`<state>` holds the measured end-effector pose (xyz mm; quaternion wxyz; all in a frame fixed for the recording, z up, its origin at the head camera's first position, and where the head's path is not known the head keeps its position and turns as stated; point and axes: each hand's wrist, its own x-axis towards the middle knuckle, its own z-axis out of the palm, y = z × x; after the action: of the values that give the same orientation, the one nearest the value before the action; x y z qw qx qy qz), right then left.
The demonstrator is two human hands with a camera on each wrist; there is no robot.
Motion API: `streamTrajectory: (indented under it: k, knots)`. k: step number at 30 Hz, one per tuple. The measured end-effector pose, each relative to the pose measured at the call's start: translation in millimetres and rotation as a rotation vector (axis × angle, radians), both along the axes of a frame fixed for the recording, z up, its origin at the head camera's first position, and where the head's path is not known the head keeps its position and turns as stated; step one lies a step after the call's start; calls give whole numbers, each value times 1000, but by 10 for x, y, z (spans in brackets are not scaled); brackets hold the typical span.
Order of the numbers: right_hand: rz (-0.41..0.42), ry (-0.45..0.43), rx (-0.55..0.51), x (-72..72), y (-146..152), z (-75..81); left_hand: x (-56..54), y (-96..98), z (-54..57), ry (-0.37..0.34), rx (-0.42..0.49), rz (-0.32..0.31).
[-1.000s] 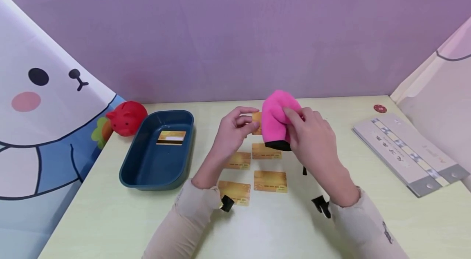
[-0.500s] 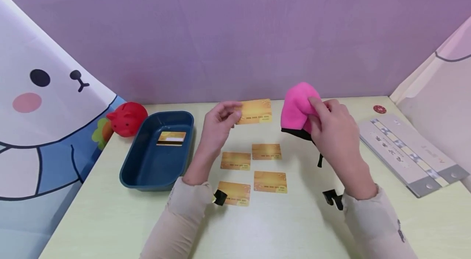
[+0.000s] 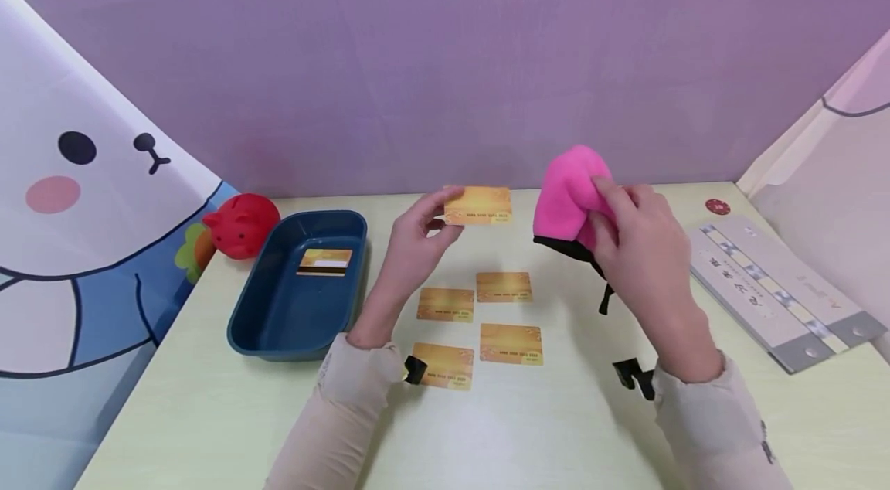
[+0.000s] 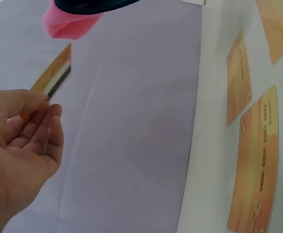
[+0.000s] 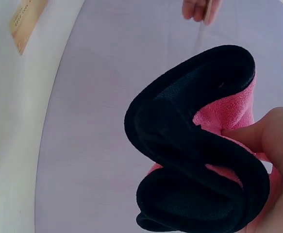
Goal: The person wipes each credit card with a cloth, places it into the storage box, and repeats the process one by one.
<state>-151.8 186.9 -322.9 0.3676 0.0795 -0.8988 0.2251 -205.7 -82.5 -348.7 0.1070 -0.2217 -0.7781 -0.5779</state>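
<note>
In the head view my left hand (image 3: 416,236) pinches a gold bank card (image 3: 480,205) by its left end, raised above the table. The left wrist view shows this card (image 4: 54,75) nearly edge-on between thumb and fingers. My right hand (image 3: 645,254) grips a folded pink fleece hat (image 3: 566,192) with a black edge and a short black cord hanging from it. Its black-edged opening (image 5: 180,126) shows in the right wrist view, squeezed into an S. A gap separates the held card from the hat.
Several gold cards (image 3: 511,345) lie in two rows on the table (image 3: 514,436). A dark blue tray (image 3: 292,335) at the left holds one card, back side up (image 3: 324,262). Behind it sits a red piggy bank (image 3: 243,226). A grey booklet (image 3: 779,289) and a red chip (image 3: 718,206) lie right.
My left hand has moved left and up with the card, which was partly hidden behind the hat. My right hand has carried the hat right and up, away from it.
</note>
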Motion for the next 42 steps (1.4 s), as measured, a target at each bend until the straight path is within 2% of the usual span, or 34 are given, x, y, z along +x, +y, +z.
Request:
streamTrajectory:
  k: [3, 6, 10, 12, 18, 24, 29, 33, 37, 42]
  knots:
    - [-1, 13, -5, 2, 1, 6, 16, 13, -13, 64, -39, 77]
    - [-2, 22, -8, 9, -1, 16, 21, 20, -21, 110, -53, 123]
    - [-5, 23, -13, 25, -1, 31, 13, 35, -27, 141, -37, 147]
    - [-8, 24, -15, 34, 2, 39, 10, 47, -27, 131, -23, 150]
    - [-6, 37, -26, 60, -4, 69, 22, 86, -28, 70, 69, 143]
    - [8, 61, -27, 130, -48, 119, 30, 137, -61, 77, 144, 103]
    - [58, 122, 16, 167, -149, 138, 54, 223, -105, 104, 123, 65]
    - [130, 165, 91, 144, -274, 75, 101, 328, -134, 86, 88, 33]
    - [172, 174, 168, 123, -406, -39, 175, 427, -148, 26, 61, 1]
    - [184, 126, 223, 87, -515, -159, 250, 483, -145, -64, 67, -34]
